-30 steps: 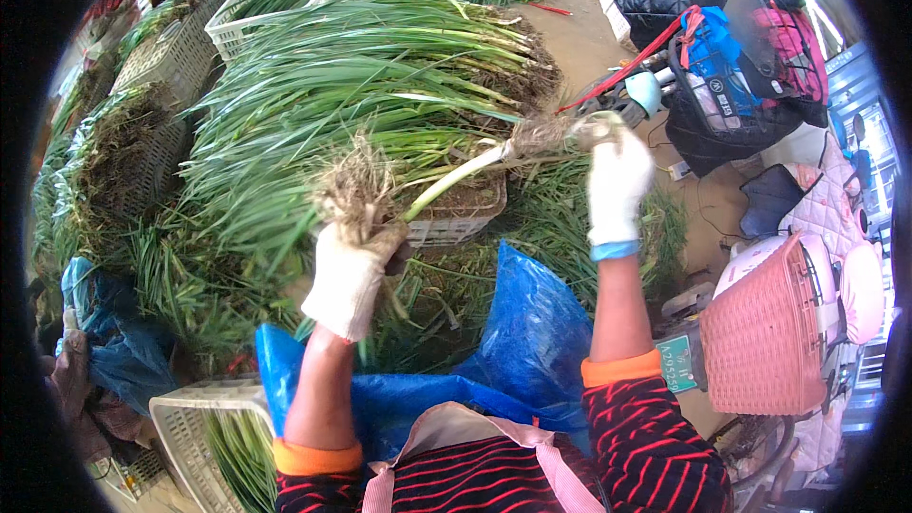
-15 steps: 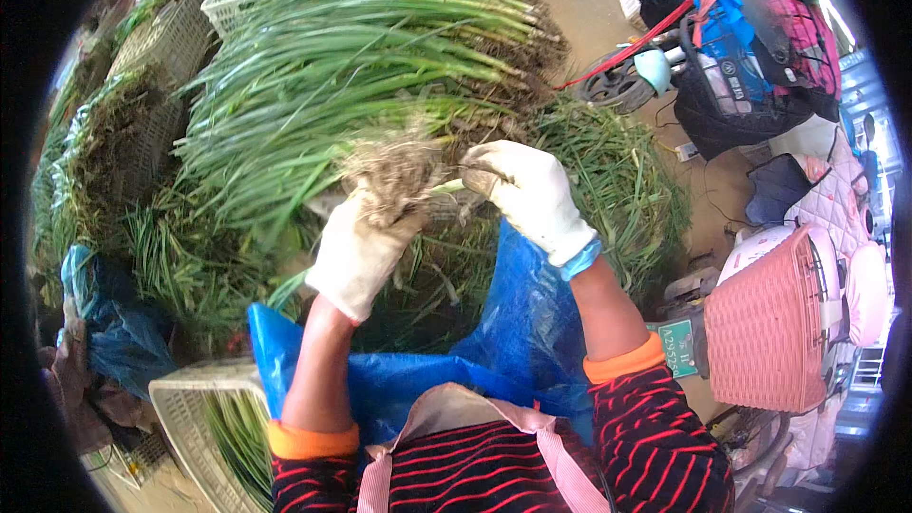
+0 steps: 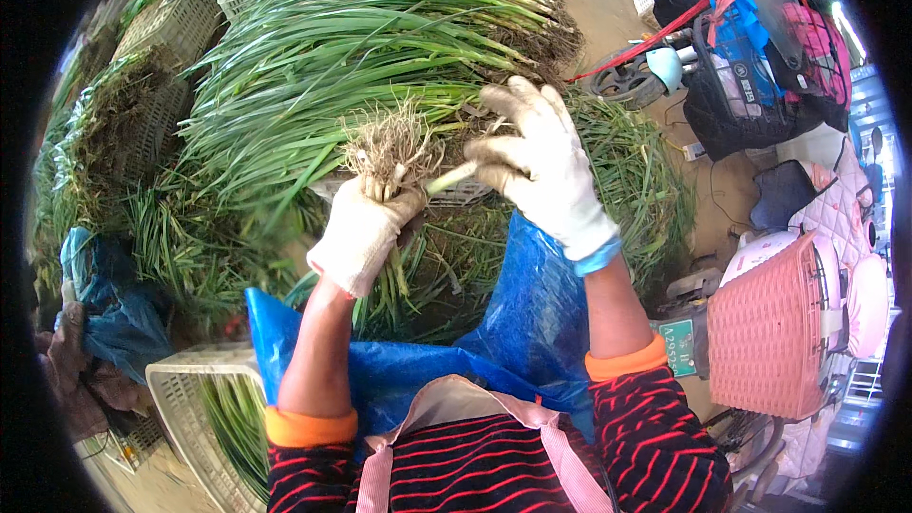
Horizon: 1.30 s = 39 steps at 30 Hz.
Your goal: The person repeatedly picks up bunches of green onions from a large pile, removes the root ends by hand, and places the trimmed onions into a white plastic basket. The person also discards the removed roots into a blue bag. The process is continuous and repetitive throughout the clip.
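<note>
My left hand [image 3: 363,233], in a white glove, is closed around a bunch of green garlic [image 3: 391,147], its bushy pale roots pointing up and away. Leaves hang below that fist. One pale stalk [image 3: 451,177] sticks out sideways toward my right hand [image 3: 546,166]. That gloved hand has its fingers spread, and the stalk's end meets its lowest fingers. Beyond both hands lies a large heap of long green garlic [image 3: 351,47], leaves to the left and soiled roots [image 3: 546,28] to the right.
Loose trimmed leaves [image 3: 636,180] are piled right of my hands. Blue plastic sheeting [image 3: 532,304] covers my lap. A pale crate [image 3: 199,370] holds stalks at the lower left. A scooter with a pink basket [image 3: 765,328] stands right; a cart with bags [image 3: 750,66] is behind it.
My right hand has opened its fingers and moved slightly right. My left hand still grips the bunch, its roots now steadier and more upright.
</note>
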Available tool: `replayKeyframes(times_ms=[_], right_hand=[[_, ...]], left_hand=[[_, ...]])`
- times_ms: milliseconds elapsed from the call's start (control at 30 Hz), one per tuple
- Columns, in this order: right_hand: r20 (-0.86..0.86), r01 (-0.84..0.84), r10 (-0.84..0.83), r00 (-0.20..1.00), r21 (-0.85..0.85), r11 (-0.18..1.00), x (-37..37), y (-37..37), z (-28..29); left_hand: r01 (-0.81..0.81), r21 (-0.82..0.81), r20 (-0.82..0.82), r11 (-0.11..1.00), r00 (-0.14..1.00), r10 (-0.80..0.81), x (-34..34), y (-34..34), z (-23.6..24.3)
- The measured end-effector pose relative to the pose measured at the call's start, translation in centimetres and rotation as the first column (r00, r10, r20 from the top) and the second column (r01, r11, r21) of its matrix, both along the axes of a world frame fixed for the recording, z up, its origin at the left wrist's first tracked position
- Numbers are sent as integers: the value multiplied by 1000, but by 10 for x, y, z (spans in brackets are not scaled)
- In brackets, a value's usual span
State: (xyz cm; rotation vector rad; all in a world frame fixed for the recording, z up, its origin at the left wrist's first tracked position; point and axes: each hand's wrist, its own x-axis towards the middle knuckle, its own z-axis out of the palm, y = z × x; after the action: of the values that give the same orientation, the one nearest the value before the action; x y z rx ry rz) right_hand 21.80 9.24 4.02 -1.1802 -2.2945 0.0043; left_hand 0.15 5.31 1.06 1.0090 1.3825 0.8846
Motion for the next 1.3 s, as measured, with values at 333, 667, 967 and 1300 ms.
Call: replayKeyframes(times_ms=[333, 667, 967, 1300], right_hand=[[-485, -197, -426, 764, -804, 562, 6, -18, -28], [-299, 67, -302, 905, -602, 796, 54, 89, -42], [473, 295, -251, 844, -19, 955, 33, 164, -87], [72, 466, -463, 884, -46, 883, 49, 168, -125]], left_hand=[[125, 371, -173, 920, 983, -64, 2, -5, -32], [329, 202, 369, 923, 847, -383, 10, -31, 0], [-73, 176, 287, 982, 958, 20, -57, -20, -7], [-443, 62, 499, 895, 790, 356, -74, -17, 2]])
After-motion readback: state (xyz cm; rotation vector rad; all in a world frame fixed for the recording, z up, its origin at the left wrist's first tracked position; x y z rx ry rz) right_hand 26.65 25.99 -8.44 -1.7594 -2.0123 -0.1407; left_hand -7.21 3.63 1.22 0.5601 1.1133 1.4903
